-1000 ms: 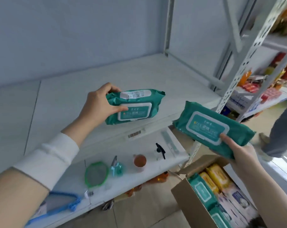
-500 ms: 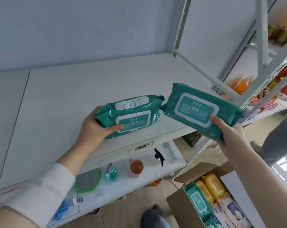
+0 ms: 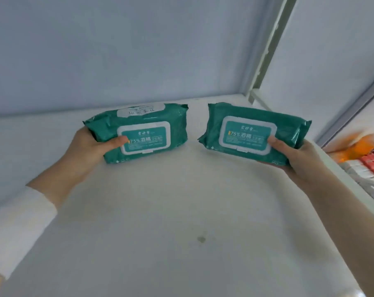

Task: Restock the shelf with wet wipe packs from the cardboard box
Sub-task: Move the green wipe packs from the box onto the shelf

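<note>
Two teal wet wipe packs with white lid frames are held side by side over the white shelf board (image 3: 181, 211), towards its back. My left hand (image 3: 89, 146) grips the left wet wipe pack (image 3: 143, 129) by its left end, thumb on the lid. My right hand (image 3: 297, 159) grips the right wet wipe pack (image 3: 252, 131) by its right end, thumb on the lid. Whether the packs touch the board I cannot tell. The cardboard box is out of view.
A pale blue back wall (image 3: 138, 50) closes the shelf behind the packs. A white upright post (image 3: 267, 50) stands at the back right corner. Beyond the shelf's right edge, orange and red goods (image 3: 366, 155) lie on a neighbouring shelf. A small stain (image 3: 201, 239) marks the board.
Both hands have moved forward and deeper over the shelf with their packs, which now sit level and side by side. The view has swung up, so the lower shelf and box dropped out of sight.
</note>
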A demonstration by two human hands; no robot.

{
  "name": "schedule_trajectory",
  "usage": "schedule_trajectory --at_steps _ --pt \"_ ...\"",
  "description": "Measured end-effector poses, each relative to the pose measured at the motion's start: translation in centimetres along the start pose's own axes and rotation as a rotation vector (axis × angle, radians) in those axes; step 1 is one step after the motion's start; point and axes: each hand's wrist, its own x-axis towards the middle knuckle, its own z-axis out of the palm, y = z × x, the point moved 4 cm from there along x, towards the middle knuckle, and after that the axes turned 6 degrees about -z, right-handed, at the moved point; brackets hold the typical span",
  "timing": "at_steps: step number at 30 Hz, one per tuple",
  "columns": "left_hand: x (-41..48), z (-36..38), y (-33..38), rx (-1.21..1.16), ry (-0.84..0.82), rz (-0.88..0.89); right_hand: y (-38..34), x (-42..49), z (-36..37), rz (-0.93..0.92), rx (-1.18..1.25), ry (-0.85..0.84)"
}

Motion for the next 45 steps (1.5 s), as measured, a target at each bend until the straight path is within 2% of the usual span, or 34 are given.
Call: schedule_trajectory --at_steps 6,9,12,20,26,32,39,45 --pt "9.0 0.5 -0.5 0.008 -0.025 0.001 1.0 13.1 2.6 0.017 -0.078 -0.211" --pt "11.4 0.3 -0.5 0.072 0.027 0.058 0.8 17.1 4.3 -0.032 -0.166 -0.275" --pt "12.8 0.2 -0.1 0.141 0.098 0.103 0.9 19.7 4.6 -0.102 -0.294 -0.238" --pt "14.5 -0.2 0.3 0.149 0.229 0.132 0.9 22.7 6.0 -0.242 -0.453 -0.182" --pt "14.5 -0.6 1.7 0.258 0.344 0.189 1.2 23.2 6.2 -0.212 -0.641 -0.259" --pt "15.7 -1.1 2.7 0.387 0.327 0.189 0.7 24.2 6.9 -0.271 -0.644 -0.185" --pt "15.7 -1.1 2.9 0.569 0.353 0.207 1.1 24.5 6.7 -0.245 -0.666 -0.133" --pt "14.2 0.0 3.9 0.747 0.467 0.265 1.2 21.9 6.7 -0.178 -0.750 0.109"
